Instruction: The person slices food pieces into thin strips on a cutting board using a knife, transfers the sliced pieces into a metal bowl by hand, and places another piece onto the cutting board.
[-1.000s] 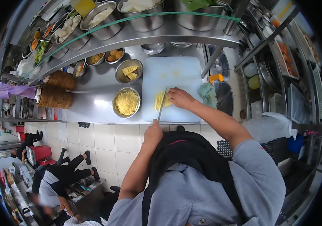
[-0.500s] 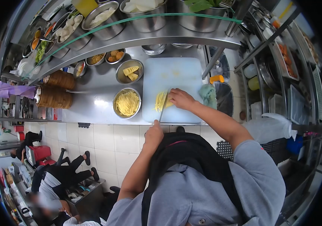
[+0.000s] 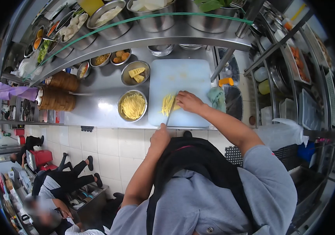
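My left hand [image 3: 160,137] is closed round the handle of a knife [image 3: 170,111], near the front edge of a pale blue cutting board [image 3: 191,78]. The blade reaches forward over the board, beside a small heap of thin yellow strips [image 3: 167,104]. My right hand [image 3: 189,102] is closed, its fingertips bent down on a yellow piece of bamboo shoot [image 3: 177,106] just right of the blade. The fingers cover most of that piece. Left of the board, a steel bowl [image 3: 119,111] holds many similar strips [image 3: 132,106]. Behind it, another bowl [image 3: 123,75] holds ridged bamboo shoot chunks [image 3: 137,74].
A steel shelf [image 3: 144,30] with several food tubs crosses above the counter's back. Bamboo steamers [image 3: 57,99] stand at the left. A greenish cloth [image 3: 216,98] lies by the board's right edge, near an orange object [image 3: 226,82]. Other people work at the lower left.
The knife and both hands stay in nearly the same place, with only a slight shift of the blade. A person at the lower left has moved a little.
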`<act>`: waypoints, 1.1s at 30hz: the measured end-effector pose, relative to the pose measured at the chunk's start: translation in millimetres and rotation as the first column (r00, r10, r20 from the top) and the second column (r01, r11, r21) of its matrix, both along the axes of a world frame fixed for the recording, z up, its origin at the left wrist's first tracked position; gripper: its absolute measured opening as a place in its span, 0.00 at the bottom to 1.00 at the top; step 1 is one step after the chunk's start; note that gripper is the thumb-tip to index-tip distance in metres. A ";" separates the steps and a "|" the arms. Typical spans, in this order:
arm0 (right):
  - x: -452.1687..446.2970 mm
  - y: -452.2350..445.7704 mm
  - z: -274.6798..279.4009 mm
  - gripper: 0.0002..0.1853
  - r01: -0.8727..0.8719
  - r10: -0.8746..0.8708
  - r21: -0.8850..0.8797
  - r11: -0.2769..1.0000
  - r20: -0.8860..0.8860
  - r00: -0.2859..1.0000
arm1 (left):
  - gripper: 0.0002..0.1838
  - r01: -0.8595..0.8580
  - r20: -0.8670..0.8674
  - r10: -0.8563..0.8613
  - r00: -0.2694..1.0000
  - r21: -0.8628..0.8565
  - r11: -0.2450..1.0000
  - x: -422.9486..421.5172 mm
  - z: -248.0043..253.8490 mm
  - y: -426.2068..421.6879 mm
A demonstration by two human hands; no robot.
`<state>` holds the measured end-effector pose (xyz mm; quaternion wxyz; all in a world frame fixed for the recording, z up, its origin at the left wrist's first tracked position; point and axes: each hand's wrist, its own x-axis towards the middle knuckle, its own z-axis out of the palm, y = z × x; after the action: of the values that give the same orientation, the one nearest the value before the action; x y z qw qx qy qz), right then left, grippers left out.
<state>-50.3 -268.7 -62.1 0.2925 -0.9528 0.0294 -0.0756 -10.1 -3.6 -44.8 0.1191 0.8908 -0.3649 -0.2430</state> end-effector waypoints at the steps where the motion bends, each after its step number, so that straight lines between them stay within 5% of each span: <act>1: -1.8 0.0 -0.6 0.13 -0.001 0.001 0.023 1.000 -0.009 1.000 | 0.12 -0.007 0.014 0.006 1.000 0.027 1.000 -2.4 14.8 3.5; 12: -4.8 0.7 6.2 0.12 -0.026 0.026 -0.006 1.000 -0.050 0.998 | 0.09 0.007 0.078 0.000 0.997 -0.098 0.995 -1.7 -14.0 -24.1; 18: -5.7 0.6 -0.1 0.12 0.009 -0.009 0.001 1.000 -0.013 1.000 | 0.11 0.018 0.011 -0.018 1.000 0.061 0.998 -8.2 18.8 3.3; 27: -4.8 1.7 6.7 0.11 0.002 -0.001 0.026 1.000 -0.054 0.999 | 0.09 0.003 0.042 0.001 0.999 -0.113 0.994 -1.3 -16.9 -20.8; 33: -7.0 3.9 1.5 0.10 0.047 -0.048 0.035 0.998 0.025 0.999 | 0.11 0.016 -0.001 -0.016 1.000 0.060 0.998 -1.2 15.9 -0.1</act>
<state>-57.3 -264.9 -60.6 0.3072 -0.9456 0.0497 -0.0943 -11.3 -3.7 -28.9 0.0908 0.8910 -0.3645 -0.2550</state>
